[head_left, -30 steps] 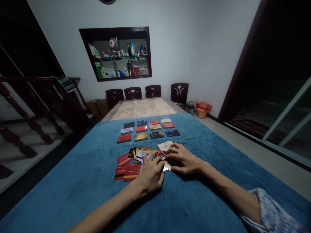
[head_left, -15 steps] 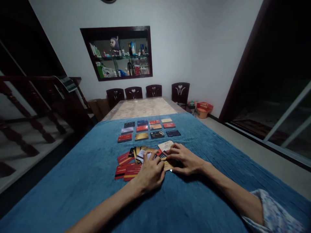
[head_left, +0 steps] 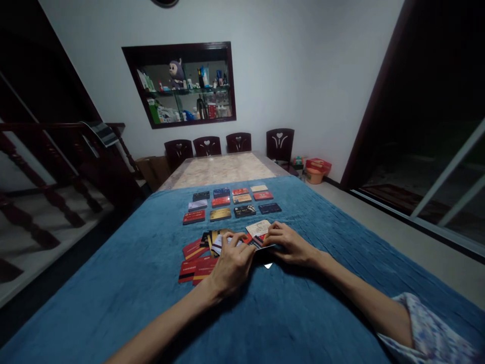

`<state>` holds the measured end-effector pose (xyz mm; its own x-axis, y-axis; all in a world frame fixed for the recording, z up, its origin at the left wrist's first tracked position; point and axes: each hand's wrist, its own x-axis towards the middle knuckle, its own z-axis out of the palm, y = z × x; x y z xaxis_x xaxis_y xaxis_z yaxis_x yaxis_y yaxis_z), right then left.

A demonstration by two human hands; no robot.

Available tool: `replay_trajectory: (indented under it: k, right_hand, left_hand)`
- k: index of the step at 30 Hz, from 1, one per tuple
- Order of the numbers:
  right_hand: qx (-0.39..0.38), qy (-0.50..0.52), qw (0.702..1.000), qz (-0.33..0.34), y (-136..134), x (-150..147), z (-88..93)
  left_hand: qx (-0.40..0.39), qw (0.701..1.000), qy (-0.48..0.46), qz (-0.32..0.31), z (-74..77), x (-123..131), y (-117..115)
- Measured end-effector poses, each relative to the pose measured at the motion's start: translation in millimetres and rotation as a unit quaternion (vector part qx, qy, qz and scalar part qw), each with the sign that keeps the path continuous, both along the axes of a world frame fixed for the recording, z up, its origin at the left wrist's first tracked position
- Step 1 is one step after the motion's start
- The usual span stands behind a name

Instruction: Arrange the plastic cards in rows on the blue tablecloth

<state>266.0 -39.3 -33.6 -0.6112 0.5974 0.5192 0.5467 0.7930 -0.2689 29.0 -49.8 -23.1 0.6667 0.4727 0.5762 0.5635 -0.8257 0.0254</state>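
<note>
My left hand (head_left: 234, 260) and my right hand (head_left: 291, 244) pinch a plastic card (head_left: 264, 247) between them, its thin edge tilted towards me. Beneath it a white card corner (head_left: 268, 265) shows on the cloth. Red cards (head_left: 188, 270) lie overlapped to the left of my left hand. Black-and-gold cards (head_left: 214, 237) and a white striped card (head_left: 217, 244) sit partly under its fingers. Just beyond the held card is a cream card (head_left: 258, 227) on top of red and dark ones, partly hidden by my right fingers.
Rows of small card stacks, among them a gold one (head_left: 220, 214) and a black one (head_left: 244, 211), stand farther off on the blue cloth (head_left: 125, 283). The bare tabletop (head_left: 223, 169) stretches beyond, with dark chairs (head_left: 279, 145) around its far end.
The yellowish card that lay flat between my hands has been lifted and tipped up, so only its edge shows. More of the white card corner below is uncovered.
</note>
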Motion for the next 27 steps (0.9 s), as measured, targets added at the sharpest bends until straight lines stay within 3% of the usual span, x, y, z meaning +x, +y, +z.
replay_trajectory:
  k: [12, 20, 27]
  right_hand:
    - [0.009, 0.114, 0.993, -0.029, 1.5, -2.9, 3.1]
    - [-0.06, 0.215, 0.973, -0.063, -2.1, -8.3, 1.1]
    - [0.021, 0.221, 0.971, -0.087, -5.1, -11.6, 4.8]
  left_hand:
    - [-0.069, 0.995, -0.069, -0.014, 3.1, -4.4, 7.5]
    - [-0.106, 0.99, -0.096, -0.003, 2.0, -2.9, 9.7]
    - [-0.117, 0.987, -0.108, 0.005, -1.0, -3.3, 13.0]
